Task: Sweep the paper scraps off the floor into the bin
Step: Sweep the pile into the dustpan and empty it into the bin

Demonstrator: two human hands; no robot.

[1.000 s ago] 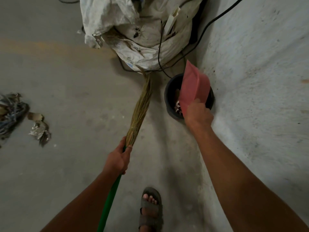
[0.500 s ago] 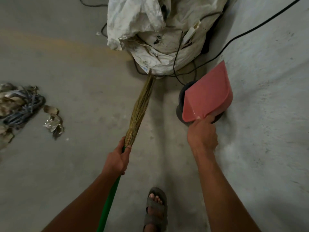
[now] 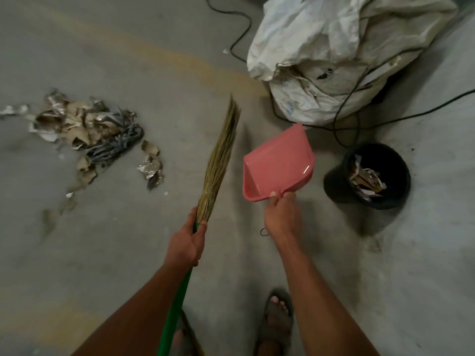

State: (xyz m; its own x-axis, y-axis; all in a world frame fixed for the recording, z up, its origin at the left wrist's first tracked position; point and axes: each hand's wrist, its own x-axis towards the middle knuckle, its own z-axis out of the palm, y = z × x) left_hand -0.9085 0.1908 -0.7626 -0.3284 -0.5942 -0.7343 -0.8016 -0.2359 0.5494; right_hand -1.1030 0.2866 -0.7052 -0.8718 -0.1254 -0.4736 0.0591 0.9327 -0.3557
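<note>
Down at the centre, the left hand (image 3: 185,246) is curled tight round the broom (image 3: 217,160) just where the smooth green handle meets the bundle of dry, straw-coloured bristles. From that grip the bristles fan out forward and slightly rightward into a long, thin, tapering brush, its frayed tip pointing away over the floor (image 3: 115,60), which is dull grey concrete, mottled and dusty with a faint ochre stripe.

Just right of that hand, the right hand (image 3: 282,217) clutches the short handle of the pink dustpan (image 3: 279,161), fingers wrapped over it and thumb showing at the pan's near rim. The pan is glossy moulded plastic, a shallow scoop with raised side walls and a flared front lip, tilted up and away from the grip; its inside looks bare.

Well left of the broom grip lie the paper scraps (image 3: 84,129): a ragged heap of crumpled brown card, silvery foil-like bits and dark twisted strips, with a few loose pieces trailing towards the bristles.

Right of the dustpan grip stands the bin (image 3: 379,176), a round black bucket with creased paper inside. Beyond it slumps a wrinkled white woven sack (image 3: 334,55), with a thin black cable (image 3: 349,129) looping across it and onto the concrete.

Below the hands, a sandalled foot (image 3: 279,319) stands on the concrete.
</note>
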